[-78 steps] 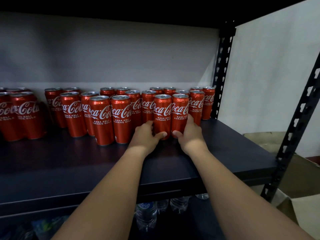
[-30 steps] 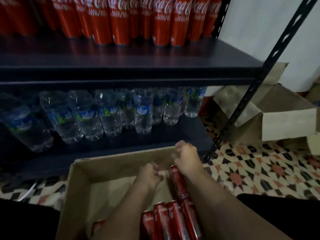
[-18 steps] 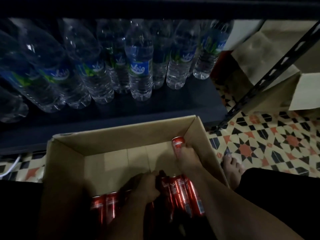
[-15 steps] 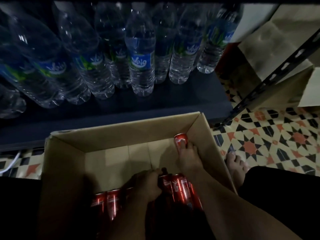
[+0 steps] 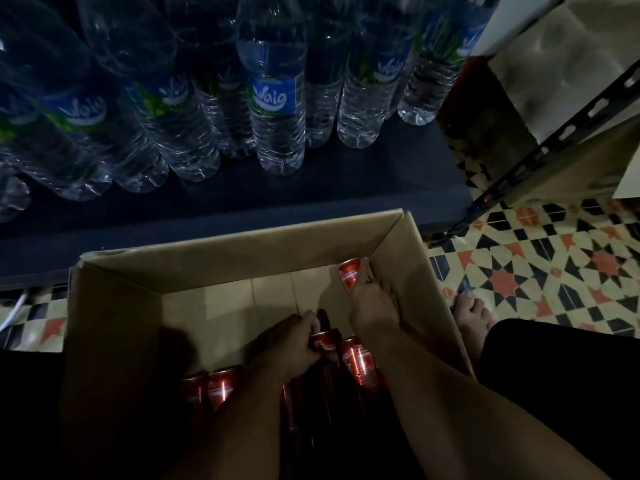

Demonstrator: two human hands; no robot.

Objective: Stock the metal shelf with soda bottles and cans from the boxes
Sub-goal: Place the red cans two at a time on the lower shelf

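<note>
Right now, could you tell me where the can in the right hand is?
Head view: the red can sits in the cardboard box's far right corner, gripped by the right hand.

Five red cans [image 5: 349,277] show, one cardboard box [image 5: 114,306], two hands [image 5: 372,306].

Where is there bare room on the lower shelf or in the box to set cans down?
On the lower shelf, a bare strip runs between the water bottles and the front edge, widest near the right post. In the cardboard box, the far-left floor is bare. Its near side is crowded with red cans, where the left hand and right hand each grip one.
</note>
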